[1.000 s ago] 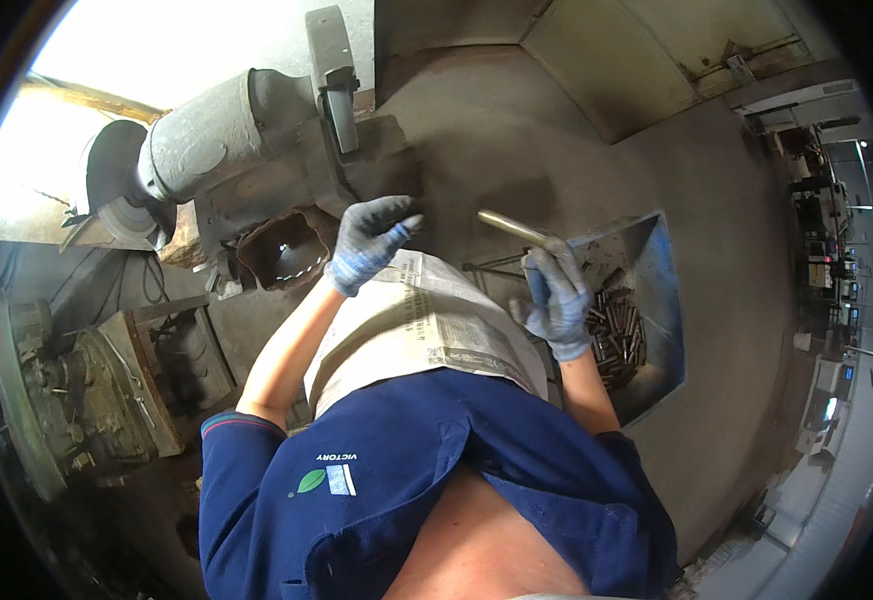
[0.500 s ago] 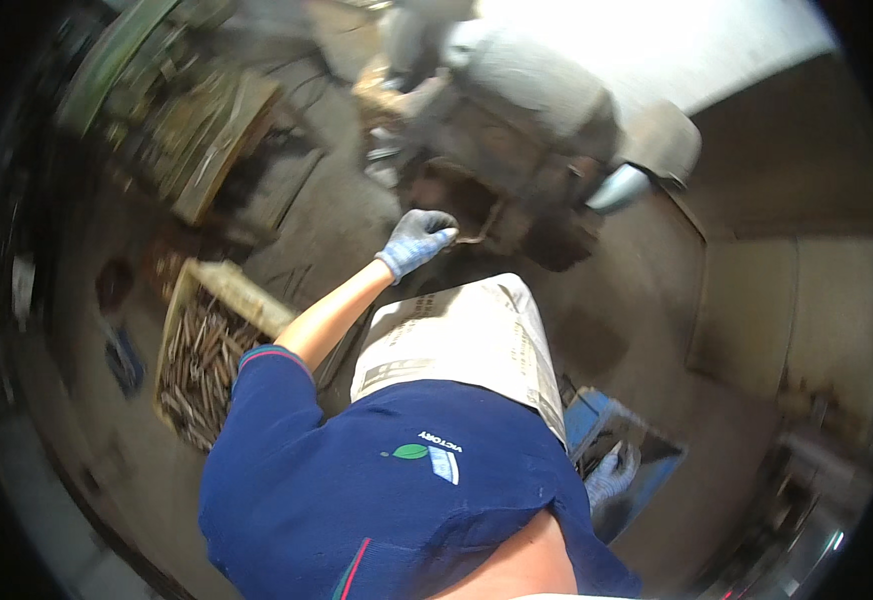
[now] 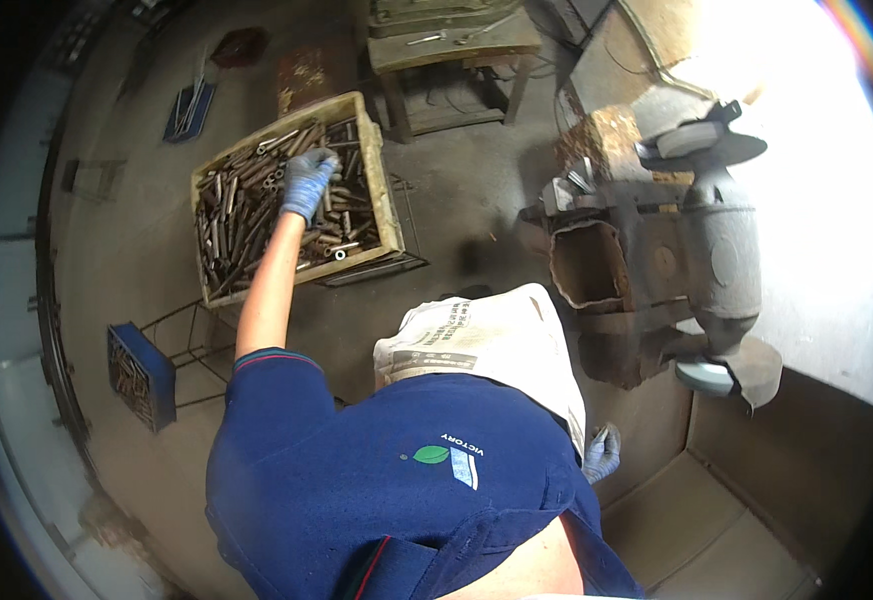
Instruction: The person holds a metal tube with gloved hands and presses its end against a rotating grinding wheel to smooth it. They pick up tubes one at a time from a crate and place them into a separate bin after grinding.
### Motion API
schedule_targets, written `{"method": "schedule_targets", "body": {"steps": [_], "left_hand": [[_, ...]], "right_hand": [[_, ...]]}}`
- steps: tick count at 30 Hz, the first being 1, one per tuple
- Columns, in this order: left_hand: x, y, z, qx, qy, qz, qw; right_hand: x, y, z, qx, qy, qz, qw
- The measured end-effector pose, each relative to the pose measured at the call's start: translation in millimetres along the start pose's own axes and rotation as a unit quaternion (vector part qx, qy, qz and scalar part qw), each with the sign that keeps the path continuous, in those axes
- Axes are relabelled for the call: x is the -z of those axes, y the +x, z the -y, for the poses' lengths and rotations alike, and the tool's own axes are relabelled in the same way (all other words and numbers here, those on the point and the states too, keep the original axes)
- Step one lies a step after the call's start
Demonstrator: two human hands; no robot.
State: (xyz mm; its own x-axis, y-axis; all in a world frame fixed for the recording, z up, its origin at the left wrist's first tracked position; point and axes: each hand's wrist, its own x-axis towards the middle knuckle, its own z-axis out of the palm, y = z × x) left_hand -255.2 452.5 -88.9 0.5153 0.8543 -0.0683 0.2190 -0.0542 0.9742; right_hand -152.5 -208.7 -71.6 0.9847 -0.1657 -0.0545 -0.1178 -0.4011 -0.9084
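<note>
Crate (image 3: 382, 215) of rusty metal tubes (image 3: 247, 215) at ten o'clock, yellow and worn, tilted on a thin wire stand. Left hand (image 3: 309, 182) in a blue-grey glove stretched out over it, arm straight, fingers curled down into the heap; closed around a tube or merely pressing on the pile, cannot tell from up here. Right hand (image 3: 602, 452) down at five o'clock, same kind of glove, hanging beside the hip, half hidden behind the pale apron (image 3: 497, 340); fingers loosely bent, nothing seen in them, though whether shut or slack stays unclear. Grinding machine (image 3: 697, 250) at two o'clock, grey and heavy, one wheel up top and another at the bottom, with a rusty box-shaped hood just to its left. Wooden table (image 3: 452, 50) at twelve o'clock, a few tools lying on top. Small blue bin (image 3: 142, 375) at eight o'clock, holding more short metal pieces, well apart from the yellow crate. Blue tray (image 3: 189, 108) at eleven o'clock on the dusty floor, far behind the crate.
</note>
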Motion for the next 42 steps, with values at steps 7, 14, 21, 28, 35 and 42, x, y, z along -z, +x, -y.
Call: {"method": "schedule_targets", "body": {"steps": [7,14,21,28,35,42], "left_hand": [[16,16,30,0.064,0.457,0.086,0.883],[-42,51,8,0.083,0.565,0.058,0.819],[-61,78,45,0.097,0.605,0.075,0.787],[-48,62,19,0.054,0.62,0.121,0.773],[-25,39,-34,-0.014,-0.166,0.053,0.985],[-172,-31,-133,0.007,-0.308,0.427,0.85]], "right_hand": [[-11,31,19,-0.027,0.005,0.056,0.998],[-13,20,17,-0.039,0.006,0.052,0.998],[9,0,0,-0.066,-0.009,0.043,0.997],[3,-14,0,-0.073,-0.004,0.032,0.997],[4,-18,9,0.026,-0.019,0.015,0.999],[-66,25,155,0.253,0.015,0.136,0.958]]}}
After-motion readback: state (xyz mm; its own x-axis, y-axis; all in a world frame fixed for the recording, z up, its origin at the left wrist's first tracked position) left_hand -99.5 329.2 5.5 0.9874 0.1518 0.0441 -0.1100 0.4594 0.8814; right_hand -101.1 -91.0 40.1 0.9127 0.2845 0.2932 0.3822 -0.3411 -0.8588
